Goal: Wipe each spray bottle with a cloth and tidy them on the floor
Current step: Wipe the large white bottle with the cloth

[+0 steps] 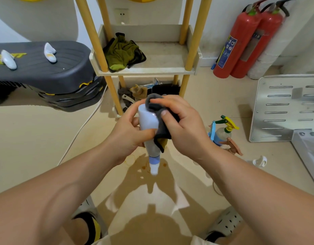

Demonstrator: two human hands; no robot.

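Observation:
A white spray bottle (147, 121) is held upside down above the floor, its blue collar and white cap pointing down. My left hand (129, 133) grips its body from the left. My right hand (182, 124) presses a dark grey cloth (159, 121) with an olive underside against the bottle's base and right side, fingers curled round the cloth. On the floor to the right stand a bottle with a yellow-green trigger (225, 128), a blue trigger bottle (212, 131) and a brown trigger bottle (232, 145), partly hidden by my right wrist.
A wooden shelf unit (147, 68) stands straight ahead with an olive rag (122, 52) on it and clutter below. Two red fire extinguishers (241, 43) lean at the back right. A perforated metal panel (283, 106) lies right; black steppers (46, 71) sit left. A white cable (78, 131) crosses the floor.

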